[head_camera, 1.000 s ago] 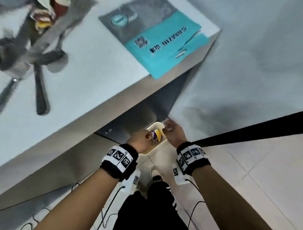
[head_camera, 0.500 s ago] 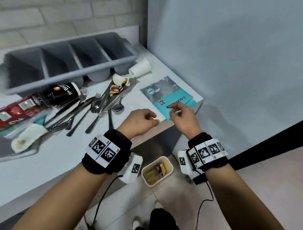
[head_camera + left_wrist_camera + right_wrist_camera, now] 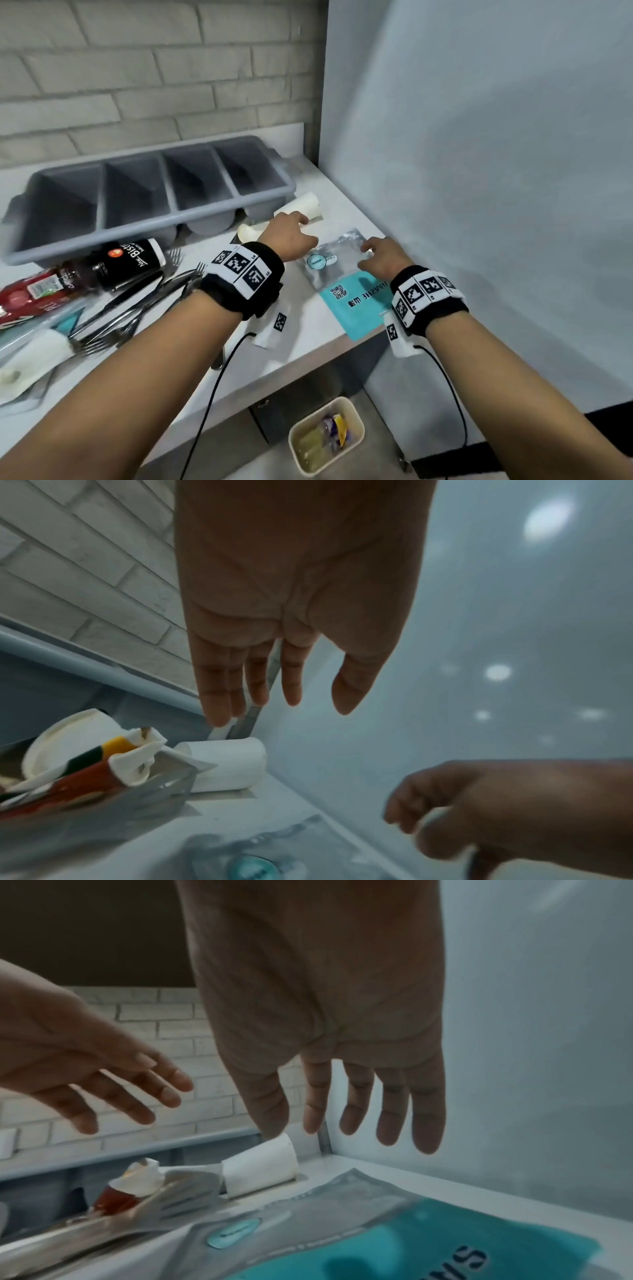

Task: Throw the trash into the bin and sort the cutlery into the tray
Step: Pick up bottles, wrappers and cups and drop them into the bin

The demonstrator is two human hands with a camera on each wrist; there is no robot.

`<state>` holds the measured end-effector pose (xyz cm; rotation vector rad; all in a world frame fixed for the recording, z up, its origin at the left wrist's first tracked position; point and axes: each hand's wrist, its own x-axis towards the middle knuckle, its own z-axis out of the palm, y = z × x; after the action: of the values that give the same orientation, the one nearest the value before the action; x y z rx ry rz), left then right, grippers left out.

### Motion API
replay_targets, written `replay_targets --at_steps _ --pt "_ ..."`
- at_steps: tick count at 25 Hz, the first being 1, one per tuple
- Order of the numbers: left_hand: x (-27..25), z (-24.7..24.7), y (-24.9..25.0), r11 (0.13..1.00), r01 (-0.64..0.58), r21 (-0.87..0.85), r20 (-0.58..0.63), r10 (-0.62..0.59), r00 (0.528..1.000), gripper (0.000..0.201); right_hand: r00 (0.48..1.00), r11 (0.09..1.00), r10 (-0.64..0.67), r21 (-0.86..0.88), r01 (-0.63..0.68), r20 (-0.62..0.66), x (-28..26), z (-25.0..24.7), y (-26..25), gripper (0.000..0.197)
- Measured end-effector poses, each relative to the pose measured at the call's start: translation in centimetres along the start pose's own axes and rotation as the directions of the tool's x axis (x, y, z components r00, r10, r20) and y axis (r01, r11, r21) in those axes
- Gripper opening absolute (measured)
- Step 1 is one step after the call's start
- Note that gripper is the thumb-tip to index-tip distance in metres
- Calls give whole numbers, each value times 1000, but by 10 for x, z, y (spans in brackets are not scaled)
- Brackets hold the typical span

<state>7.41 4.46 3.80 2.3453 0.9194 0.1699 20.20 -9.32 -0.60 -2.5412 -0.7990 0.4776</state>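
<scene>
A white paper cup (image 3: 303,208) lies on its side on the white counter (image 3: 298,339), in front of the grey four-compartment cutlery tray (image 3: 144,192). My left hand (image 3: 291,233) hovers over the cup with its fingers (image 3: 236,691) straight and holds nothing. My right hand (image 3: 380,255) hangs empty, fingers (image 3: 390,1110) spread, above a silver and teal pouch (image 3: 346,284). Several forks and spoons (image 3: 137,308) lie in a heap left of my left wrist. The small beige bin (image 3: 327,438) stands on the floor below the counter with wrappers inside.
A crumpled cup with a red and yellow wrapper (image 3: 99,761) sits beside the white cup (image 3: 226,764). A dark bottle (image 3: 126,260), a red packet (image 3: 30,298) and a white crushed cup (image 3: 30,359) lie at the left. A grey wall (image 3: 479,171) bounds the counter's right side.
Both hands rose from the bin on the floor to the counter. The left hand moved forward to the paper cup, the right over the pouch; both opened.
</scene>
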Motion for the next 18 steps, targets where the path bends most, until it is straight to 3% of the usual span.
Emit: replay_targets --at_steps 5,13,16,18 --pt "83 20 4 990 71 124 14 -73 997 64 989 961 92 -270 -58 117 37 9 13 71" --pt "131 47 -16 950 168 265 -61 -158 986 65 961 969 163 -218 -113 225 73 17 15 111" --pt "132 53 -21 928 231 294 -89 -214 973 69 951 978 204 -94 -187 232 80 14 11 94" --pt "132 55 -21 932 234 279 -85 -218 972 63 960 974 186 -170 -152 210 81 13 12 67"
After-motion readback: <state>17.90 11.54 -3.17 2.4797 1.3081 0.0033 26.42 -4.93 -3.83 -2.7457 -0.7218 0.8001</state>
